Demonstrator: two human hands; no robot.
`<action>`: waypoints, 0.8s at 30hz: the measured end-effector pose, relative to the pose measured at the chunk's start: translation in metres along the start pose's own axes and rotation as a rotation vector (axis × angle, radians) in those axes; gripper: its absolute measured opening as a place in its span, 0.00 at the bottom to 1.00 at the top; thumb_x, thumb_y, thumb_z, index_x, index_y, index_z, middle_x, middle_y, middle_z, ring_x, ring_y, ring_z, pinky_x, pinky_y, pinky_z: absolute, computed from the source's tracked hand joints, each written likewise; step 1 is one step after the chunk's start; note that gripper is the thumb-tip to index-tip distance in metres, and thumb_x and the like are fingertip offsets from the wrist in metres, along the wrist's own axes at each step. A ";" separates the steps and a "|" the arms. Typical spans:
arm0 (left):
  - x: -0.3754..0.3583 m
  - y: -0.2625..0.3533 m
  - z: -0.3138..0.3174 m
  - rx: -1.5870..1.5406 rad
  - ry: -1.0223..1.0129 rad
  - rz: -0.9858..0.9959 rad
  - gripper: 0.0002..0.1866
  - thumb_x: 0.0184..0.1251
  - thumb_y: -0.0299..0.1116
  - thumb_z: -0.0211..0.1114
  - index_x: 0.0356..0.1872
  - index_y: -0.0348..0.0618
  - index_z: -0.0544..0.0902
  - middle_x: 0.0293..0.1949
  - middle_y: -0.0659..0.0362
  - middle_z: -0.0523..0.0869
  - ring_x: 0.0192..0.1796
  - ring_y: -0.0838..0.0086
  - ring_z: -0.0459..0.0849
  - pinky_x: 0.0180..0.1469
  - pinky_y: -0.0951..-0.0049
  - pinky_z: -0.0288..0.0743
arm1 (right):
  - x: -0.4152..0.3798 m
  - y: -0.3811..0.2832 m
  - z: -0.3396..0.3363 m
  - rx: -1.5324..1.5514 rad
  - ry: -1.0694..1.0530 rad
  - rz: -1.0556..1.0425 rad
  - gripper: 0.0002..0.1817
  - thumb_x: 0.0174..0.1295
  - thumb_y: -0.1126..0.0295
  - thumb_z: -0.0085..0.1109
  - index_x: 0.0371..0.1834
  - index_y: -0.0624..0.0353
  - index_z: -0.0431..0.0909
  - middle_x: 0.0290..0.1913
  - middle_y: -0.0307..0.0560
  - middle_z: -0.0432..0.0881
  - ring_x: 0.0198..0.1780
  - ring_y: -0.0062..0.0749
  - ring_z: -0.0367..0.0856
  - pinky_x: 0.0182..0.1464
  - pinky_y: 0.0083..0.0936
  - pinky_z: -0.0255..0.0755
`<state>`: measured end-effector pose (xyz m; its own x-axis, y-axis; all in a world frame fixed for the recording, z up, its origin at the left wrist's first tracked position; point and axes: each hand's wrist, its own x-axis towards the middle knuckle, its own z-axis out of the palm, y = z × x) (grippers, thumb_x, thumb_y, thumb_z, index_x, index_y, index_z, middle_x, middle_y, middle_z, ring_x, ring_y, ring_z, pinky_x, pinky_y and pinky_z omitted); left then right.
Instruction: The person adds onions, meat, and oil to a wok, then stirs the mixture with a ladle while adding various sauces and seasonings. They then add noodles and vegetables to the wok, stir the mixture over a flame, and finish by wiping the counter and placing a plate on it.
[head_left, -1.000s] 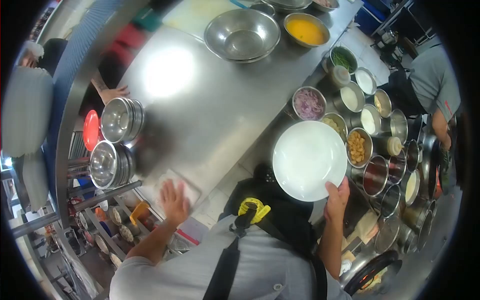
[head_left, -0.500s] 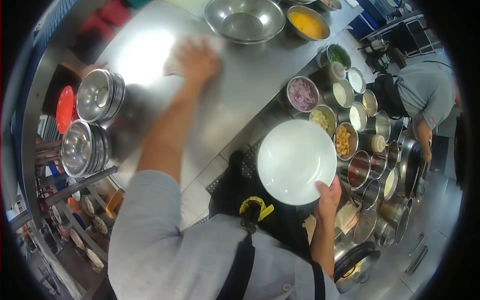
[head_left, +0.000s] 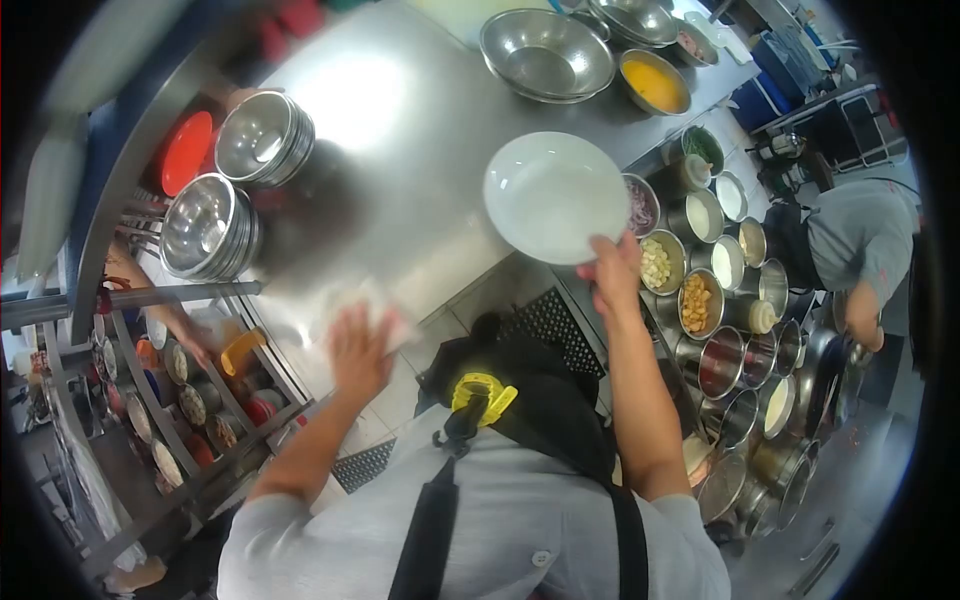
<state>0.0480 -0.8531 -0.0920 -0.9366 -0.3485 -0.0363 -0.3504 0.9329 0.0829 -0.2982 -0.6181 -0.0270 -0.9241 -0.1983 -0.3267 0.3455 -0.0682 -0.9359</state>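
My right hand (head_left: pixel 614 278) grips the rim of a white plate (head_left: pixel 553 200), thumb on top, and holds it over the right edge of the steel table (head_left: pixel 420 215). The plate's upper face is bare. Near the table's front edge my left hand (head_left: pixel 358 352) presses a pale cloth (head_left: pixel 400 328) against the steel. That hand and the cloth are smeared by motion, and most of the cloth is hidden under the fingers.
Stacked steel bowls (head_left: pixel 205 225) stand at the left beside a red plate (head_left: pixel 187 152). A large steel bowl (head_left: pixel 547 52) and a bowl of yellow liquid (head_left: pixel 655 82) are at the back. Several ingredient containers (head_left: pixel 700 303) line the right. A co-worker (head_left: pixel 862 230) stands beyond; another person's arm (head_left: pixel 165 305) reaches in at left.
My left hand has swept the cloth from the far part of the table back to its front edge. My right hand has moved the plate forward, over the table's edge.
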 end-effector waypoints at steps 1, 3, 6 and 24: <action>-0.033 -0.023 -0.002 0.018 -0.003 -0.018 0.43 0.59 0.45 0.68 0.78 0.61 0.61 0.79 0.44 0.51 0.79 0.40 0.48 0.77 0.40 0.43 | 0.004 -0.005 0.018 -0.048 0.053 0.014 0.16 0.61 0.75 0.55 0.52 0.66 0.71 0.38 0.51 0.83 0.23 0.28 0.80 0.19 0.20 0.72; -0.082 -0.057 -0.008 0.083 -0.020 -0.027 0.41 0.58 0.44 0.68 0.75 0.56 0.67 0.77 0.40 0.55 0.79 0.38 0.51 0.76 0.39 0.45 | 0.030 0.016 0.026 -0.071 -0.032 0.000 0.13 0.61 0.75 0.54 0.48 0.67 0.73 0.36 0.52 0.83 0.23 0.28 0.80 0.20 0.22 0.73; -0.082 -0.062 -0.013 0.096 -0.025 0.003 0.43 0.56 0.43 0.69 0.76 0.52 0.64 0.77 0.39 0.55 0.79 0.38 0.50 0.76 0.39 0.44 | 0.058 0.036 0.041 -0.126 -0.041 0.051 0.15 0.61 0.74 0.55 0.51 0.68 0.74 0.37 0.52 0.83 0.24 0.29 0.82 0.21 0.22 0.76; 0.091 0.081 -0.008 -0.079 0.070 0.141 0.44 0.63 0.51 0.64 0.78 0.50 0.59 0.77 0.40 0.53 0.78 0.36 0.48 0.74 0.33 0.44 | 0.040 0.032 0.099 -0.408 -0.294 0.193 0.17 0.65 0.71 0.55 0.55 0.65 0.70 0.34 0.52 0.83 0.22 0.31 0.81 0.20 0.25 0.73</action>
<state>-0.0654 -0.8103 -0.0808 -0.9736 -0.2224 0.0505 -0.2120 0.9641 0.1600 -0.3085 -0.7249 -0.0569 -0.7452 -0.4387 -0.5022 0.3589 0.3708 -0.8566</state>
